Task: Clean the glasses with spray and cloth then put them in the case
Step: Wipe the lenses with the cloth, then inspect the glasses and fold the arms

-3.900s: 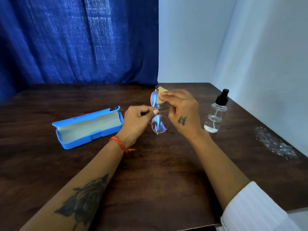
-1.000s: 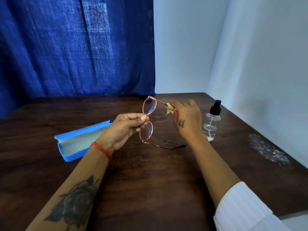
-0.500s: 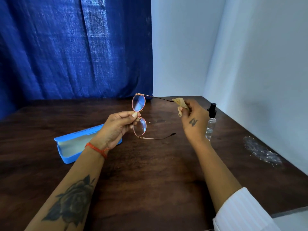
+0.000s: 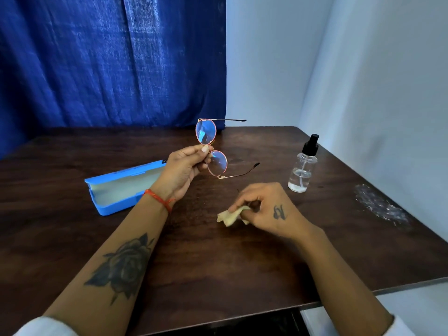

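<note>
My left hand (image 4: 185,169) pinches the pink-framed glasses (image 4: 206,134) at the bridge and holds them up on end above the table, both temples unfolded and pointing right. My right hand (image 4: 268,210) is low over the table in front of me, its fingers curled round a small crumpled yellow cloth (image 4: 230,215) that touches the wood. The open blue case (image 4: 121,187) lies to the left, partly behind my left wrist. A clear spray bottle (image 4: 303,166) with a black nozzle stands to the right, beyond my right hand.
The dark wooden table (image 4: 218,263) ends at a front edge near me and at white walls on the right. A crumpled clear plastic wrapper (image 4: 380,206) lies near the right wall. A blue curtain (image 4: 109,59) hangs behind the table.
My right hand has left the glasses' temple and come down toward me to the table with the cloth. My left hand still holds the glasses up.
</note>
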A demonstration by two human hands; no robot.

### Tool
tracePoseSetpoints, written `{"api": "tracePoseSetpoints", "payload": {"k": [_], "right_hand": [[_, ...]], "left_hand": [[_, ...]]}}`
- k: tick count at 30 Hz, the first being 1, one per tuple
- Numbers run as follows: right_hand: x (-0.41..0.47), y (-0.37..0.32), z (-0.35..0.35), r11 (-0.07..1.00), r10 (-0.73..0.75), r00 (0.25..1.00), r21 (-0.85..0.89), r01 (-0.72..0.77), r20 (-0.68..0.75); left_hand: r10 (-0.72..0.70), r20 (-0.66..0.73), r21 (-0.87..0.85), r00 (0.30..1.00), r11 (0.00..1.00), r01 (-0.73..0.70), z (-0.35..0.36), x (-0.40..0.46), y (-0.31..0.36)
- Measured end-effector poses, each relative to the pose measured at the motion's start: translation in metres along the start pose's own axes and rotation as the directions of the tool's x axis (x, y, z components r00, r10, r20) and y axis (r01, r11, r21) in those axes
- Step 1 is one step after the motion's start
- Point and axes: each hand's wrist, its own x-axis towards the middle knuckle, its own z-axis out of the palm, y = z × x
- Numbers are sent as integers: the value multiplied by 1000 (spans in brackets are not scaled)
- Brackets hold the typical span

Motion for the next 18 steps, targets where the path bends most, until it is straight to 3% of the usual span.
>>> {"api": "tracePoseSetpoints", "payload": {"k": [3, 5, 7, 9, 11, 14, 16, 18], "right_hand": [[-3, 2, 3, 995, -3, 994, -94, 13, 113], [-5, -1, -1, 998, 42, 984, -56, -32, 175], [-5, -9, -8, 982, 117, 985, 135, -134, 129], [1, -18, -15, 891, 268, 963, 384, -240, -19], [14, -19, -18, 752, 488, 865, 559, -350, -115], [35, -13, -18, 400, 739, 671, 763, -508, 59], [46, -12, -11, 125, 771, 597, 865, -486, 224], [52, -10, 0, -33, 755, 595, 922, -385, 276]], "left_hand": [[-5, 6, 7, 1000, 1000, 5, 2, 0, -1], [-7, 9, 4, 1000, 1000, 7, 3, -1, -1], [-6, 9, -1, 1000, 1000, 6, 4, -1, -2], [-1, 6, -22, 1000, 1000, 1, 4, -1, -2], [2, 3, -62, 1000, 998, -2, 6, 0, -2], [-12, -7, -143, 1000, 990, 11, 8, 0, -3], [-16, -8, -178, 1000, 984, 14, 9, 1, -4], [-25, -10, -191, 1000, 981, 23, 8, 1, -7]]}}
